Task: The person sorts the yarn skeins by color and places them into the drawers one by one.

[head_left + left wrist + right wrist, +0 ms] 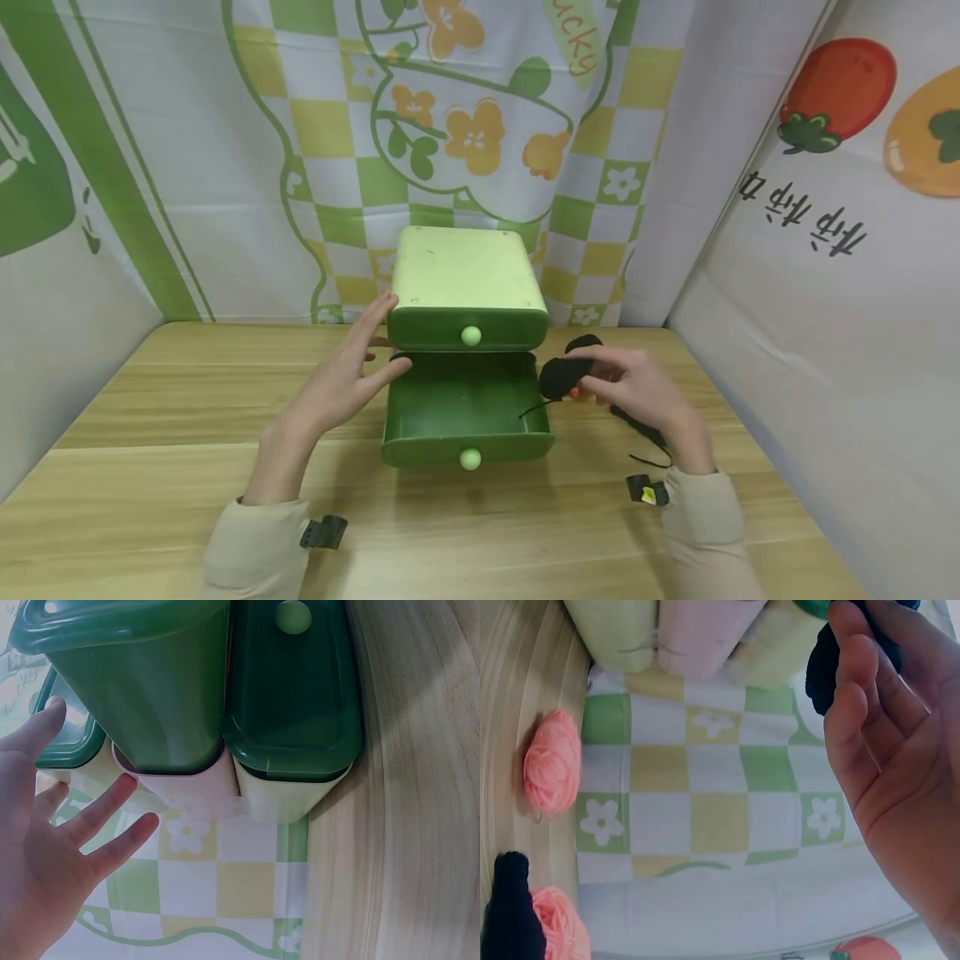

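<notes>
A small drawer cabinet (467, 267) with a pale yellow-green top stands at the back of the table. Its middle drawer (465, 408) is pulled out, and the inside looks bare. My left hand (337, 392) is at the cabinet's left side, fingers spread and fairly straight; whether they touch it I cannot tell. In my right hand (645, 383), fingers and thumb pinch a black yarn ball (561, 379) just right of the open drawer. A loose strand (536, 408) hangs from it over the drawer's right edge.
Two pink yarn balls (553, 763) and a black yarn skein (514, 915) lie on the table right of the cabinet. The lower drawer (296, 690) is closed. A checked cloth (337, 167) hangs right behind; a printed white sheet (825, 317) borders the right side.
</notes>
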Tool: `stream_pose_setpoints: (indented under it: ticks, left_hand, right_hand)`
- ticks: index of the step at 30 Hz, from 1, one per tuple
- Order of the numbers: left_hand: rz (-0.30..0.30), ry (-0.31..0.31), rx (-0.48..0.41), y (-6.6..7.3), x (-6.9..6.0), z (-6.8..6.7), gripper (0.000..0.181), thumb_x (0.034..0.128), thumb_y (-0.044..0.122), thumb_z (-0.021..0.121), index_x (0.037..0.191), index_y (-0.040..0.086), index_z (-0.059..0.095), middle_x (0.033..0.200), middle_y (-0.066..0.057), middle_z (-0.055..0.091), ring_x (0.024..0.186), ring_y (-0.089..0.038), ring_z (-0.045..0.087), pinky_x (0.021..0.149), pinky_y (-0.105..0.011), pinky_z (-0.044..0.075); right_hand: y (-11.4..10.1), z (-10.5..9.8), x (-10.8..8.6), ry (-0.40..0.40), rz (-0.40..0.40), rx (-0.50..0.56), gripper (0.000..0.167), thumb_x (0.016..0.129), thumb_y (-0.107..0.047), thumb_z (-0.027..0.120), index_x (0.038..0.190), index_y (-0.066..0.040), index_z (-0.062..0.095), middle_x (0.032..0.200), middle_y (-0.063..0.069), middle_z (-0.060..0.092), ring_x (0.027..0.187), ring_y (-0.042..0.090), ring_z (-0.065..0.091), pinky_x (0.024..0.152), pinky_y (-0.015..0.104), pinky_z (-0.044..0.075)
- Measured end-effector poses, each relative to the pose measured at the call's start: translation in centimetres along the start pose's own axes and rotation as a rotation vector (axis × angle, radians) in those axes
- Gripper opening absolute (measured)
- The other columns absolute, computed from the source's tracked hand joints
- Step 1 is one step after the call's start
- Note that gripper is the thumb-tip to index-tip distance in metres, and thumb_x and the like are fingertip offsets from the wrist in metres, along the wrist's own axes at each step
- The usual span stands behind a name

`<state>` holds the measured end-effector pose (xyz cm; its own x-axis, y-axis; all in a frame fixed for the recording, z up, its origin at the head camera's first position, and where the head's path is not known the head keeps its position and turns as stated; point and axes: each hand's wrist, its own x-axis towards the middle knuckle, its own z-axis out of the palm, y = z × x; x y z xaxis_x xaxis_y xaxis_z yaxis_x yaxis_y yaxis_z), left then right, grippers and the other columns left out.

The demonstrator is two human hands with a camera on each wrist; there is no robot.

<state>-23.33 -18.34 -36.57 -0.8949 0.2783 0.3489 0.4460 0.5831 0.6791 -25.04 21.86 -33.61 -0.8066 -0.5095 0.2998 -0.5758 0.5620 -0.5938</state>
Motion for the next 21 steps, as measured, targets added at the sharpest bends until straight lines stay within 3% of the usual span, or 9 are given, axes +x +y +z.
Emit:
stream_pose_setpoints:
  ticks: [3, 7, 13, 21]
  left_hand:
    - [0.0, 0.0, -0.005, 0.0, -0.1, 0.0, 0.08, 0.0985, 0.044, 0.059, 0.157, 0.046, 0.004, 0.167, 0.013, 0.0, 0.129, -0.035, 0.054, 0.1, -0.059, 0.049]
    - [0.004, 0.001, -0.008, 0.1, 0.0, 0.0, 0.08, 0.0983, 0.044, 0.059, 0.158, 0.045, 0.005, 0.167, 0.011, 0.0, 0.128, -0.034, 0.055, 0.1, -0.059, 0.049]
    - [0.007, 0.002, -0.009, 0.2, 0.0, 0.0, 0.08, 0.0983, 0.043, 0.06, 0.158, 0.045, 0.006, 0.167, 0.012, 0.001, 0.127, -0.034, 0.055, 0.099, -0.059, 0.05]
    - [0.006, -0.008, -0.005, 0.1, 0.0, -0.2, 0.081, 0.0991, 0.042, 0.059, 0.158, 0.043, 0.004, 0.168, 0.009, 0.0, 0.128, -0.036, 0.054, 0.099, -0.061, 0.049]
  right_hand:
    - [-0.5, 0.4, 0.2, 0.017, -0.071, -0.031, 0.03, 0.091, -0.011, 0.072, 0.12, -0.019, 0.071, 0.079, -0.002, 0.074, 0.063, 0.009, 0.066, 0.053, 0.026, 0.054]
    - [-1.0, 1.0, 0.3, 0.0, -0.096, -0.029, 0.03, 0.091, -0.01, 0.072, 0.119, -0.022, 0.071, 0.075, -0.005, 0.072, 0.06, 0.006, 0.064, 0.055, 0.026, 0.055]
    - [-1.7, 2.0, 0.8, -0.022, -0.18, -0.053, 0.033, 0.089, -0.004, 0.071, 0.119, -0.016, 0.071, 0.068, -0.008, 0.067, 0.057, 0.001, 0.06, 0.052, 0.024, 0.054]
    - [-2.7, 3.2, 1.4, -0.063, -0.221, -0.13, 0.033, 0.089, -0.006, 0.07, 0.12, -0.017, 0.071, 0.067, -0.012, 0.065, 0.057, -0.002, 0.054, 0.051, 0.02, 0.049]
